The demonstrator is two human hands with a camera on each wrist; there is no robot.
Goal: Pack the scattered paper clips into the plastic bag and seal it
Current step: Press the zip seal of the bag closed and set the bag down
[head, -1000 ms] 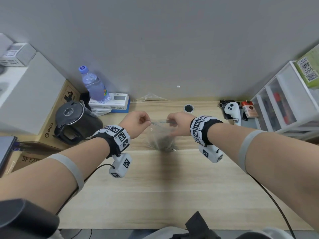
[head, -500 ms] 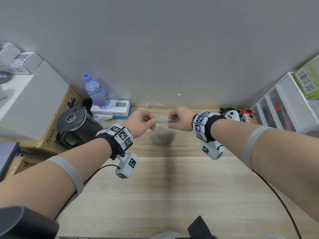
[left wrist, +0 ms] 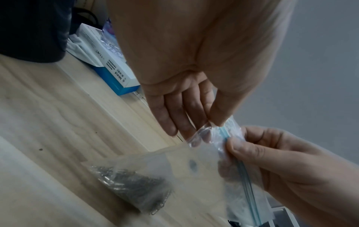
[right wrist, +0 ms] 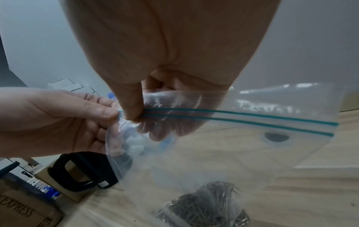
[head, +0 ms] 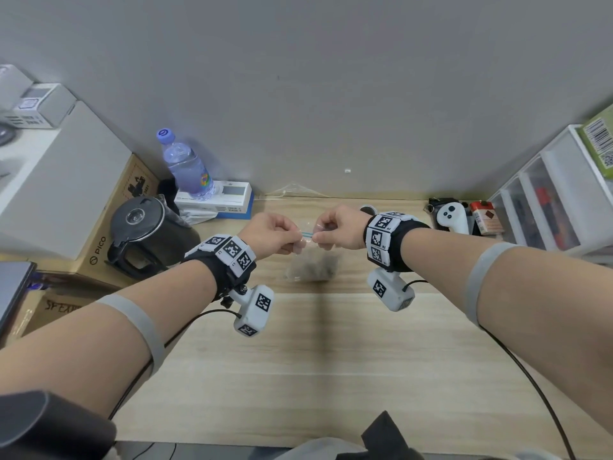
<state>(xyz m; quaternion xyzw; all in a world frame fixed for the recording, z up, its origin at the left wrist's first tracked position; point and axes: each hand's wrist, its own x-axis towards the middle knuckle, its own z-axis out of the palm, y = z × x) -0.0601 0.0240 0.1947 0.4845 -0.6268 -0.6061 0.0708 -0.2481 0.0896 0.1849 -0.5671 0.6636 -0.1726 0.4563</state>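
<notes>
A clear plastic bag point(head: 311, 265) point(left wrist: 204, 165) point(right wrist: 233, 153) with a blue-green zip strip point(right wrist: 252, 119) hangs above the wooden table point(head: 298, 360). A dark heap of paper clips point(left wrist: 132, 185) point(right wrist: 204, 204) lies in its bottom. My left hand point(head: 277, 232) point(left wrist: 209, 122) pinches the bag's top edge at its left end between thumb and fingers. Close beside it, my right hand point(head: 331, 230) point(right wrist: 134, 116) pinches the zip strip, thumb in front and fingers behind the plastic. The bag's right part hangs free.
A black kettle point(head: 146, 234), a water bottle point(head: 185, 167) on a white and blue box point(head: 229, 202), and cardboard boxes stand at the left. A white controller point(head: 452, 217), a small red box point(head: 486, 217) and white drawers point(head: 547, 200) sit at the right. A grey wall rises behind.
Both hands have lifted the bag off the table and drawn closer together at its top edge. The clips have slid into the hanging bottom of the bag.
</notes>
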